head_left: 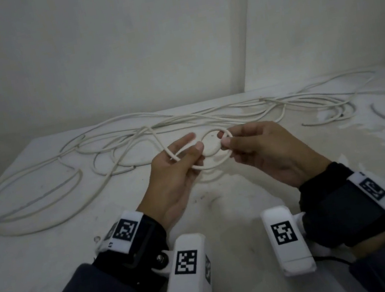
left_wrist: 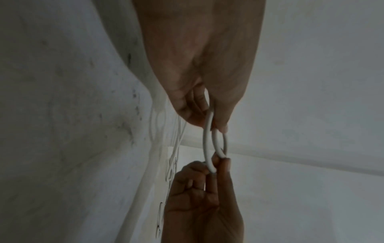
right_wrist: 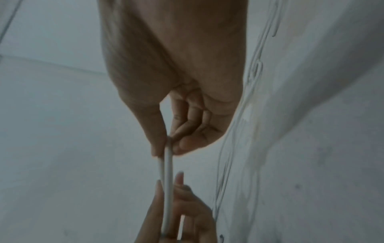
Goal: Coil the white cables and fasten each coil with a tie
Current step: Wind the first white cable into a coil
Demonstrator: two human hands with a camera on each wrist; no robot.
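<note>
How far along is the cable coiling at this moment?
Early. Nothing looks finished: no tied coil is visible, and no tie either. In hand: the left hand and right hand pinch opposite sides of a small first coil of about two loops. Left: most of the white cable lies loose and tangled across the table.

Smooth, matt white cable point(head_left: 118, 135) (plastic-looking sheath) on a stained table point(head_left: 223, 212).
</note>
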